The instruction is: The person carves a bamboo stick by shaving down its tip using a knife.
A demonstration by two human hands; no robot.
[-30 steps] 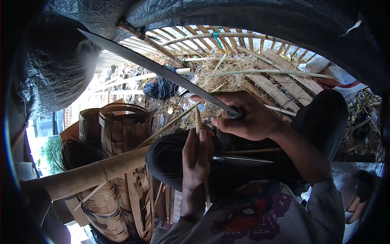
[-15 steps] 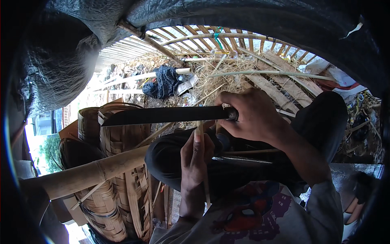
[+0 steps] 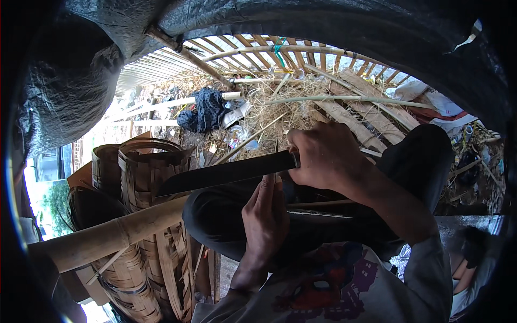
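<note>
My right hand (image 3: 334, 159) is closed round the handle of a machete (image 3: 229, 173). Its long dark blade reaches leftward over my lap, with the tip lower than the handle. Just beneath the blade, my left hand (image 3: 264, 218) is closed with the thumb pointing up, pinching a thin bamboo strip (image 3: 278, 182). Only a little of the strip shows by the fingertips; the blade and hand hide the rest. The left thumb tip is close under the blade's edge; I cannot tell if they touch.
A thick bamboo pole (image 3: 118, 232) runs at the left, beside tall woven bamboo baskets (image 3: 145, 172). Ahead lie fibrous shavings (image 3: 296, 107), flat bamboo pieces (image 3: 353, 121) and a dark cloth (image 3: 203, 110). A slatted bamboo fence (image 3: 258, 51) stands beyond, under black plastic sheeting (image 3: 323, 29).
The machete has tilted, its tip dropping and shifting right. My left hand has turned and moved slightly lower, and less of the bamboo strip shows. The whole view has shifted slightly.
</note>
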